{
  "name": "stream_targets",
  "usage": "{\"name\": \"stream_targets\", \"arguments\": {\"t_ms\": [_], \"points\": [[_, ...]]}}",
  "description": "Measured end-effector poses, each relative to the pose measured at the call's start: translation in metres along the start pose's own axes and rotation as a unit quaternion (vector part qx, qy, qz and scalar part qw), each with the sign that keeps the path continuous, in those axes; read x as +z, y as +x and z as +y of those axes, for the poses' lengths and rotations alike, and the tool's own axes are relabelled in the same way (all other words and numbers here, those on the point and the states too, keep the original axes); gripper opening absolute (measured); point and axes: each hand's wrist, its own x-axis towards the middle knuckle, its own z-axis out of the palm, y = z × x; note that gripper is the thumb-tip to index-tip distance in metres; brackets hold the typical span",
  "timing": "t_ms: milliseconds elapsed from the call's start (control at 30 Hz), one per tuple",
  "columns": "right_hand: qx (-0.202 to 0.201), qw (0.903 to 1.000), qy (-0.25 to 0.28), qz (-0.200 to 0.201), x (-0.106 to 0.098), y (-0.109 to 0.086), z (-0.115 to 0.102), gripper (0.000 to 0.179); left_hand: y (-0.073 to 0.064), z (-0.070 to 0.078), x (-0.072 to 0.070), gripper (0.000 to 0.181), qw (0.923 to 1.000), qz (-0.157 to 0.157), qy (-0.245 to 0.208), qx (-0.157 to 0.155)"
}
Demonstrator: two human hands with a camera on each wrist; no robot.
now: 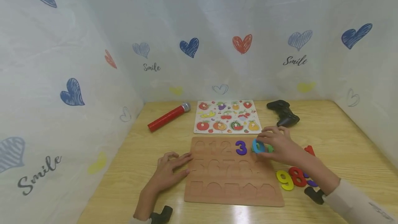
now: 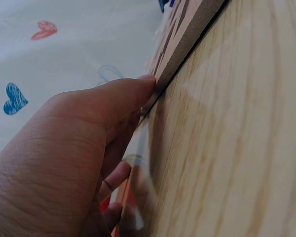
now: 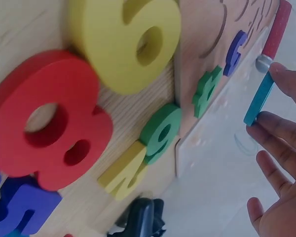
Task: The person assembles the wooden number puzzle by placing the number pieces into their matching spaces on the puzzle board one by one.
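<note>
A wooden number board (image 1: 233, 176) with cut-out recesses lies on the table. The fingers of my left hand (image 1: 169, 172) touch its left edge; the left wrist view shows the thumb (image 2: 130, 94) against that edge. Between thumb and fingers, my right hand (image 1: 281, 146) pinches a blue number zero (image 1: 254, 146) above the board's top row. Seen edge-on in the right wrist view, the blue zero (image 3: 260, 98) is clear of the board. A purple 3 (image 1: 241, 148) sits in the top row, with a green 4 (image 3: 207, 91) beside it, partly hidden by the zero in the head view.
Right of the board lie a yellow 9 (image 1: 285, 180), a red 8 (image 1: 297, 177), a purple 5 (image 3: 24, 207), a red 1 (image 1: 310, 150) and other numbers. Behind are a fruit puzzle (image 1: 227, 108), a red microphone (image 1: 168, 117) and a black game controller (image 1: 283, 113).
</note>
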Motion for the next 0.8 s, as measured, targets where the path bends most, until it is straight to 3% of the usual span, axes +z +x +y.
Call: {"name": "stream_targets", "arguments": {"t_ms": [333,633,800], "points": [[-0.005,0.9998,-0.009,-0.020,0.005,0.014,-0.011,0.050,0.000,0.000,0.001,0.047,0.9999,0.006,0.007,0.005],[-0.016,0.9998,-0.006,-0.013,0.011,0.021,-0.019,0.048,0.001,-0.001,0.003,0.048,0.9997,0.017,0.007,0.017],[-0.031,0.9994,-0.007,-0.008,0.013,0.028,-0.025,0.047,0.000,0.000,0.001,0.048,1.0000,0.005,-0.002,0.002]]}}
